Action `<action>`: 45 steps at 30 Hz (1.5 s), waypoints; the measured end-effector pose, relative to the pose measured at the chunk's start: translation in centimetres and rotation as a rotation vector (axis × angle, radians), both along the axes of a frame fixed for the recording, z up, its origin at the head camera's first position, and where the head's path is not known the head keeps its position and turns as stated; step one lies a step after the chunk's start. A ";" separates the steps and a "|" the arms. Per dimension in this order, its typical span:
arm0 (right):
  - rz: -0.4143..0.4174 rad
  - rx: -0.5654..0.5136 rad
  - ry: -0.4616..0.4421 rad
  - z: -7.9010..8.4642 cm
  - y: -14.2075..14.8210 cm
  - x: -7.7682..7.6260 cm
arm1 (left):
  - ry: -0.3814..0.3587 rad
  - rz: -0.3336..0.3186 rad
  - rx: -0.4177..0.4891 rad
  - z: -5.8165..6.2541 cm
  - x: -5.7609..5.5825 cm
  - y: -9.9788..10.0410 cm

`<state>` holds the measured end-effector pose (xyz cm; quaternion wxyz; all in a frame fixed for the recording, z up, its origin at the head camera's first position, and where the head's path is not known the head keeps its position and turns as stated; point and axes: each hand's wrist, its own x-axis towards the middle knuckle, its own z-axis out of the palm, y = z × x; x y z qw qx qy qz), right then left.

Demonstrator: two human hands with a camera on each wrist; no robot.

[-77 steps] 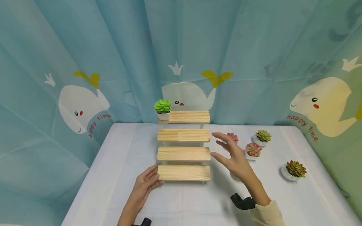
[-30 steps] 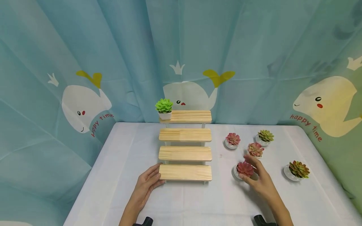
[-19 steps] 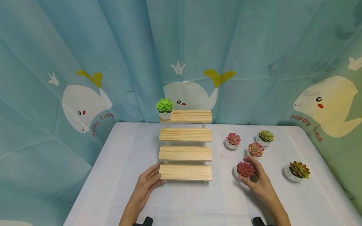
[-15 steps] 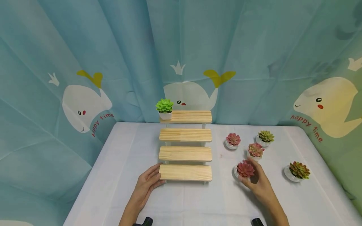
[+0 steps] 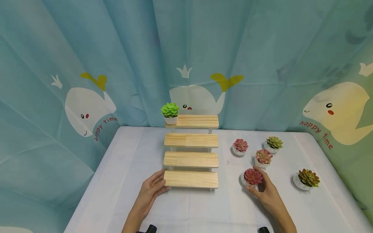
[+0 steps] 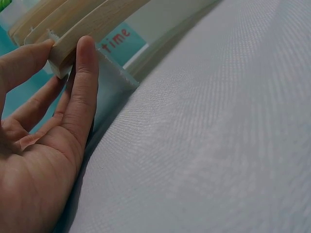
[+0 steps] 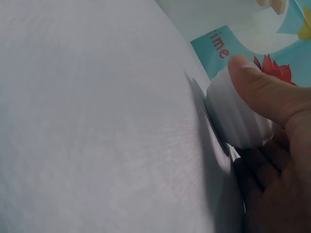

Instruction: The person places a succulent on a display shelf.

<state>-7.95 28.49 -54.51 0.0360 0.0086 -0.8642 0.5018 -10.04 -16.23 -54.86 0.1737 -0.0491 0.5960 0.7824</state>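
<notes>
A stepped wooden shelf stand (image 5: 190,160) rises at the table's middle. My left hand (image 5: 148,193) pinches the left end of its lowest board (image 6: 77,36) between thumb and fingers. To the right, my right hand (image 5: 266,191) grips a red potted succulent (image 5: 253,176), thumb on the near side and fingers behind. In the right wrist view, the thumb (image 7: 265,92) lies against the round white ribbed pot (image 7: 233,111), which stands slightly tilted or close over the cloth; I cannot tell which. A bright green potted succulent (image 5: 170,112) sits on the top board's left end.
Other potted succulents stand right of the shelf: a pink one (image 5: 240,147), a pink-green one (image 5: 263,158) in a square pot, a green one (image 5: 273,144) and a dark red-green one (image 5: 306,179). A white cloth covers the table (image 5: 204,210). A whale-print curtain (image 5: 131,58) hangs behind.
My right hand has moved from beside the shelf, right and toward me, to the red succulent, and its fingers have closed round the pot. The left hand stays at the lowest board.
</notes>
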 end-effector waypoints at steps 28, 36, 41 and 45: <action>-0.088 0.020 -0.019 0.6 -0.7 -0.3 | 0.027 -0.029 0.010 -0.3 0.2 -0.3; -0.037 -0.025 0.014 2.4 -0.7 -1.4 | 0.015 -0.006 0.000 0.0 -0.5 0.1; 0.015 -0.038 0.035 4.2 -1.4 -2.1 | 0.005 0.004 0.008 0.0 -0.4 0.1; 0.053 -0.039 0.084 5.8 -2.1 -2.7 | 0.018 -0.015 0.007 0.0 -0.2 -0.1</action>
